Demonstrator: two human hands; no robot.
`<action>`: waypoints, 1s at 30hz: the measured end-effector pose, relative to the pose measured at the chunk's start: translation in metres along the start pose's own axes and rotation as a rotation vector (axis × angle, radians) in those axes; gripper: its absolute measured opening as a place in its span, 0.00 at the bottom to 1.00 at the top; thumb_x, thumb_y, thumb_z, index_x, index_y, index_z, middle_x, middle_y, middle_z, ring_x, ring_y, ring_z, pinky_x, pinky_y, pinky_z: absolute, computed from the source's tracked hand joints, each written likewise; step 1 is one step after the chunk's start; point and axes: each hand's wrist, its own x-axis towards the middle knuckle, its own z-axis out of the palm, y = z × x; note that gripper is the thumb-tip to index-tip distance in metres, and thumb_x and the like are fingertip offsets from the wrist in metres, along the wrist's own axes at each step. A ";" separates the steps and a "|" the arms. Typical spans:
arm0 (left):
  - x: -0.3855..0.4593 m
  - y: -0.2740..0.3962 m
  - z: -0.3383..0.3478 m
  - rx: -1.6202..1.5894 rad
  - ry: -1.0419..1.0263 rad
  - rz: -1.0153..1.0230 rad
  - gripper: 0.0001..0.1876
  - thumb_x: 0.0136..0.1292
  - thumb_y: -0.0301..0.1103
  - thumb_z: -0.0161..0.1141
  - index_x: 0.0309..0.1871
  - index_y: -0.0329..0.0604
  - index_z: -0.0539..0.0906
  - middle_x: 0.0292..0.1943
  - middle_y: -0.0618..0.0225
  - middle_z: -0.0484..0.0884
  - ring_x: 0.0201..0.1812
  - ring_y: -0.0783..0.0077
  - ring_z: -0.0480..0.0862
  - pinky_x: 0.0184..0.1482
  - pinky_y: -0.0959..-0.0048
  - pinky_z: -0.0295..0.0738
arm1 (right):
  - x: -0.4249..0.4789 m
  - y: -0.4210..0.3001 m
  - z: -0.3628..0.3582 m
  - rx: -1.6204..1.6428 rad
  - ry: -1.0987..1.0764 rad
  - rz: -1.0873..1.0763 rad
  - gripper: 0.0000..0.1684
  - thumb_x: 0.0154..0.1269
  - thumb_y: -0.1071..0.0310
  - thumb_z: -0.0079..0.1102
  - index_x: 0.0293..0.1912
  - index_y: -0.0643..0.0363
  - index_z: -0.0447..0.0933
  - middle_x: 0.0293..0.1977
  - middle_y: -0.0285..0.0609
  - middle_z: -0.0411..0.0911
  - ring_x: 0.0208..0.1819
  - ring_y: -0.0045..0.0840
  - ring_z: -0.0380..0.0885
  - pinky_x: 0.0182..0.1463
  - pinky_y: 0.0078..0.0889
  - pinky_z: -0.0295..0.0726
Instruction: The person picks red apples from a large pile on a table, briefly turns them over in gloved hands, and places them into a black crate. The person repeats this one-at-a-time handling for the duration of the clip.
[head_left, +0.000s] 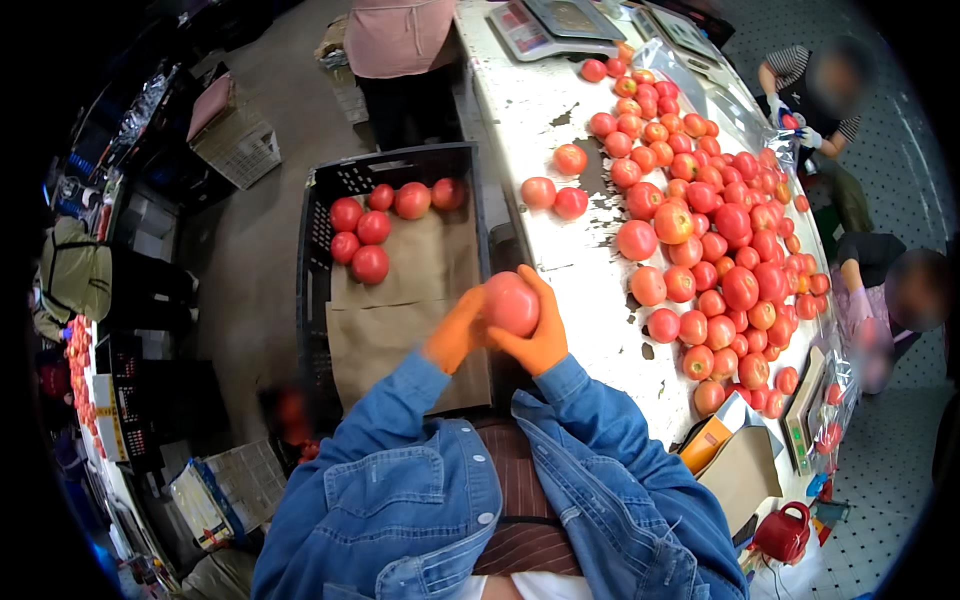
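One large pinkish-red tomato (511, 304) is between my two hands, above the gap between crate and table. My left hand (459, 330), in an orange glove, presses its left side. With thumb below and fingers above, my right hand (538, 326), gloved alike, holds the right side. Beneath and to the left stands a black plastic crate (302, 277) lined with brown paper (412, 262); several red tomatoes (370, 264) lie in its far part. A big heap of tomatoes (731, 221) covers much of the worn white table (577, 300) at the right, with a few lying apart near its edge.
A digital scale (555, 30) is at the table's far end. Cardboard pieces (739, 472) and a red jug (782, 532) are at the near right. One person in pink stands beyond the crate; two people are across the table. A wicker-like basket (244, 150) stands on the floor.
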 end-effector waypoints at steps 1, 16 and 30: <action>-0.006 0.012 -0.001 0.156 0.001 -0.059 0.31 0.70 0.58 0.39 0.62 0.40 0.68 0.55 0.61 0.75 0.49 0.65 0.79 0.45 0.66 0.76 | 0.002 0.011 -0.006 0.212 0.024 0.175 0.48 0.46 0.65 0.72 0.65 0.57 0.58 0.60 0.50 0.64 0.59 0.40 0.68 0.60 0.41 0.71; 0.090 0.037 -0.240 1.884 0.791 0.077 0.44 0.41 0.42 0.72 0.65 0.59 0.62 0.62 0.59 0.61 0.59 0.47 0.65 0.54 0.51 0.71 | 0.039 0.076 -0.193 1.623 0.789 0.334 0.33 0.58 0.49 0.58 0.58 0.56 0.64 0.57 0.49 0.67 0.56 0.47 0.69 0.54 0.55 0.75; 0.080 0.028 -0.207 1.725 0.965 -0.074 0.39 0.40 0.45 0.72 0.59 0.58 0.67 0.54 0.56 0.68 0.53 0.48 0.73 0.45 0.56 0.77 | 0.041 0.057 -0.118 1.058 0.411 0.596 0.27 0.66 0.47 0.50 0.55 0.58 0.72 0.43 0.40 0.75 0.43 0.31 0.76 0.54 0.41 0.74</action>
